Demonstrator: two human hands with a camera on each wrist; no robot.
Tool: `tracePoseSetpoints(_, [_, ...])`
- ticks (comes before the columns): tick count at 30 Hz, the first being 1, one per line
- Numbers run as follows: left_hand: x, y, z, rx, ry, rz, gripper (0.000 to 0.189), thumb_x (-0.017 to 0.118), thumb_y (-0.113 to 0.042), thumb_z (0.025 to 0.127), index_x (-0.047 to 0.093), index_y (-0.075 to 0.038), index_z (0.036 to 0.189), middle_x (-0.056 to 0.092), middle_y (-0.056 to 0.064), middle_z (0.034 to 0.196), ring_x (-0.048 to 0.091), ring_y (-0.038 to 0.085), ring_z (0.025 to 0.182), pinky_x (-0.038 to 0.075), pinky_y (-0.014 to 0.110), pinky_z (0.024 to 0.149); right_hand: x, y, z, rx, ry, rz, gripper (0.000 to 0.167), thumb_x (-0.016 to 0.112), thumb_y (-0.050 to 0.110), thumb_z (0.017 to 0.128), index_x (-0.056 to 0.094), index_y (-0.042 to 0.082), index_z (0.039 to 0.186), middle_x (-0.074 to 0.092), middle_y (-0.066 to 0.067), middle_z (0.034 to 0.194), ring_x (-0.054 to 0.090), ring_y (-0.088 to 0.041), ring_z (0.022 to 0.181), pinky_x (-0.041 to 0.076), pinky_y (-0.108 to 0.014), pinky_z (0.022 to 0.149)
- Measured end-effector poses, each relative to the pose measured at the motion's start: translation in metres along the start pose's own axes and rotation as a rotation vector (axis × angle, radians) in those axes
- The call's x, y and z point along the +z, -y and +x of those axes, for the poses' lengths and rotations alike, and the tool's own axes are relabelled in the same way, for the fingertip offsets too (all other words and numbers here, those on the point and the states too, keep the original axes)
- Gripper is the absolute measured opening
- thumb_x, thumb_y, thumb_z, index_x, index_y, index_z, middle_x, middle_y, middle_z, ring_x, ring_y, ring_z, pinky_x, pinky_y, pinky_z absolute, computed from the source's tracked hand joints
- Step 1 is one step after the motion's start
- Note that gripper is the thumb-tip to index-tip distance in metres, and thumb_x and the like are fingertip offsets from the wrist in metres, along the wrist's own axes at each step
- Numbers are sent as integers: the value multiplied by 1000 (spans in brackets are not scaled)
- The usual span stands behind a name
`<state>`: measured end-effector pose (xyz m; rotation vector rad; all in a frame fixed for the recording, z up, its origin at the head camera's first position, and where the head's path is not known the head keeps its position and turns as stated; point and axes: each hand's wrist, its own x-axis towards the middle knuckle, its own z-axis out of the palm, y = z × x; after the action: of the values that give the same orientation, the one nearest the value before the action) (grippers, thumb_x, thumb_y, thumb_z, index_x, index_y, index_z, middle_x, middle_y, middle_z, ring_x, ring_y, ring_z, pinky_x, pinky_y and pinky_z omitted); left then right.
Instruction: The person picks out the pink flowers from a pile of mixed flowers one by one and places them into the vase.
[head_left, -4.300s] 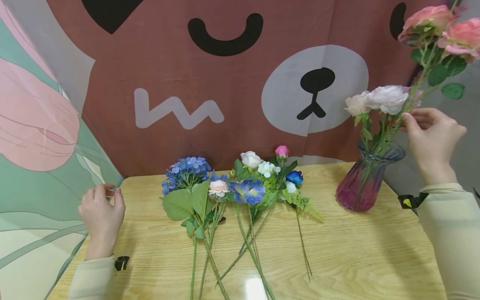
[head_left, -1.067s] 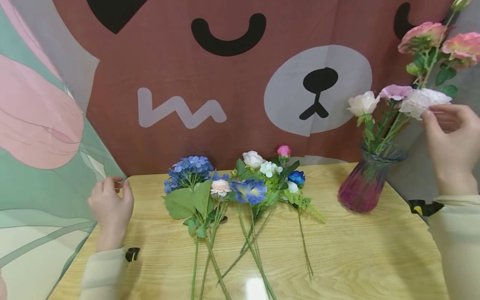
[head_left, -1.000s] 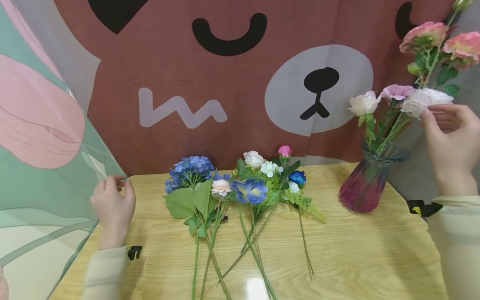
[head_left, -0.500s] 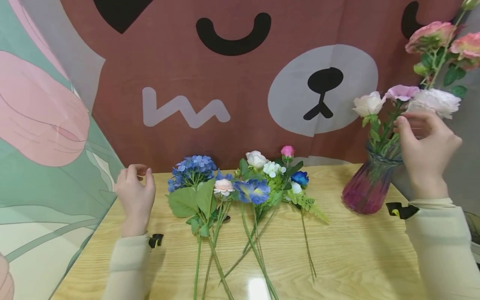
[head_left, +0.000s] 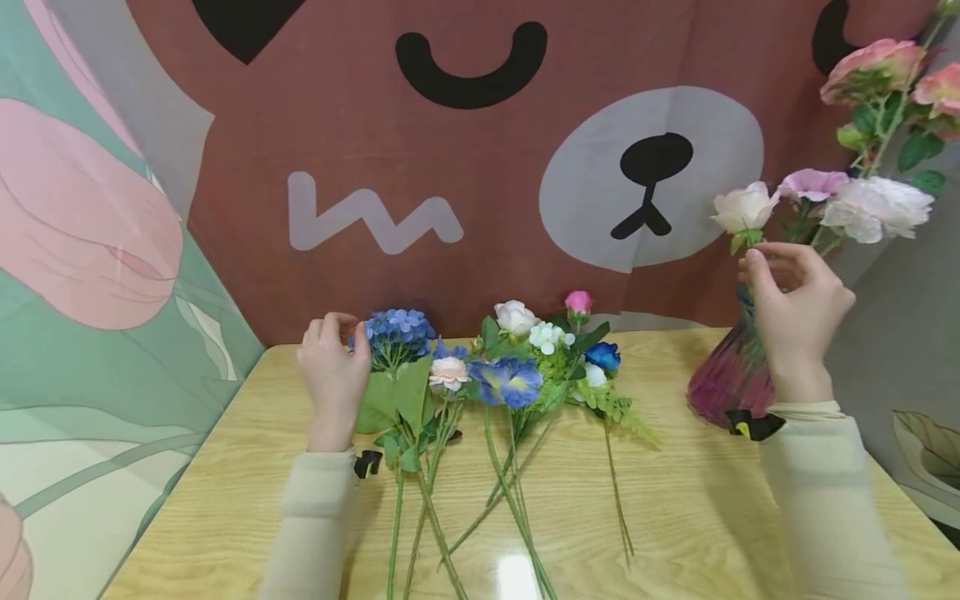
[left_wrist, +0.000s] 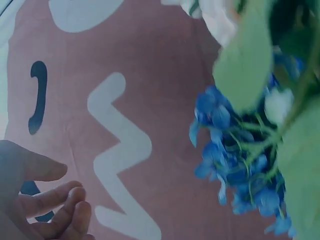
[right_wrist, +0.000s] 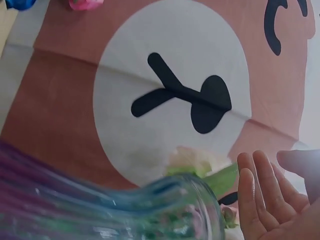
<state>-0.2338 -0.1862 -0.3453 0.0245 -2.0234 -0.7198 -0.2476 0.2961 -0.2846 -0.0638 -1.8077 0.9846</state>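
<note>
My left hand [head_left: 333, 375] hovers at the left side of a blue hydrangea [head_left: 397, 333] and overlaps its edge in the head view. Loosely bent fingers hold nothing; the left wrist view shows this hand [left_wrist: 50, 200] apart from the hydrangea [left_wrist: 250, 170]. At the right, my right hand [head_left: 798, 317] is raised in front of the neck of a purple-pink glass vase [head_left: 727, 379], just below a cream rose [head_left: 745, 207]. In the right wrist view the relaxed fingers [right_wrist: 265, 192] are bare beside the vase's rim [right_wrist: 205, 205]. Also in the vase are a white peony [head_left: 877, 208], a mauve flower [head_left: 813, 185] and coral roses [head_left: 873, 71].
On the wooden table [head_left: 697, 517] lie a peach flower [head_left: 448, 373], a blue iris [head_left: 506, 382], a white rose [head_left: 515, 317], a pink bud [head_left: 578, 304] and a blue rose [head_left: 603, 357], stems toward me. A bear-print cloth [head_left: 337, 283] hangs behind.
My right hand has left the coral rose stem, then the white peony, and moved left and down before the vase. My left hand has come right to the hydrangea. The white peony now leans right.
</note>
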Motion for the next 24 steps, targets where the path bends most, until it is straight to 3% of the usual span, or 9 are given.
tracePoseSetpoints(8, [18,-28,-6,-26,178,93,17,63,-19,89,62,-3,90,60,16,87,56,35,84,38,52,75,18,-2,-13,10,28,20,23,65,33,88,73,15,101,71,17,83,57,19,63,39,-5,55])
tracePoseSetpoints(16, [37,-57,-19,-23,293,137,13,62,-20,90,62,-7,90,60,13,93,57,34,88,40,52,77,33,-7,-28,28,72,26,25,65,33,89,72,13,103,75,0,89,58,18,65,39,-5,51])
tracePoseSetpoints(24, [50,-74,-28,-34,418,221,11,64,-17,88,64,-8,95,61,13,93,59,32,84,43,51,74,49,-10,-46,15,120,42,28,63,35,90,71,10,101,74,-10,89,58,18,65,40,-6,54])
